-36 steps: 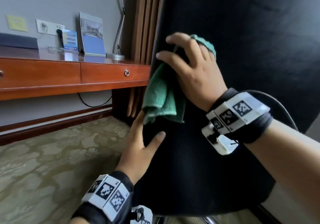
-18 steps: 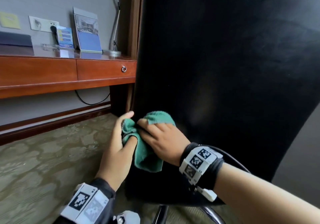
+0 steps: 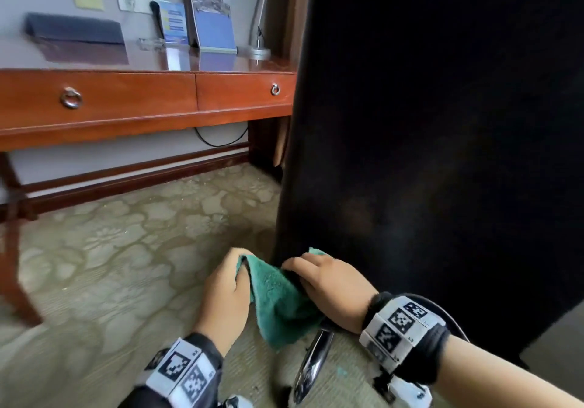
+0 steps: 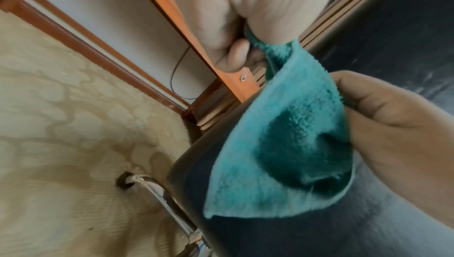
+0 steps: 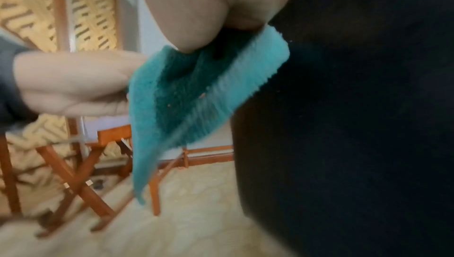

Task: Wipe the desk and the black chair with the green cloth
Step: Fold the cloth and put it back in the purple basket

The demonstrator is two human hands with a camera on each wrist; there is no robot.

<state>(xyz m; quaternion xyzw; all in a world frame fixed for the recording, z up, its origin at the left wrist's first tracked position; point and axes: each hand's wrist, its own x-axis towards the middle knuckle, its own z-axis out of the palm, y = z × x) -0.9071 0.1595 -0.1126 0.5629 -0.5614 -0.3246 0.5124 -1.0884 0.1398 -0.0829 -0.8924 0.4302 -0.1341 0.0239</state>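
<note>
The black chair fills the right of the head view, its back turned to me. The green cloth hangs at the chair back's lower left corner, stretched between both hands. My left hand pinches the cloth's left corner in curled fingers, just left of the chair. My right hand grips the cloth's right side against the chair's edge. In the left wrist view the cloth drapes over the chair. In the right wrist view the cloth sags beside the chair. The wooden desk stands at the back left.
A chrome chair leg runs along the floor below the cloth. On the desk are a dark folder, blue cards and a lamp base. Patterned carpet spreads to the left. A folding wooden rack stands further off.
Both hands and the cloth have slid down the chair's left edge from mid-height to its bottom corner. My left hand, bare on the chair before, now holds the cloth's corner.
</note>
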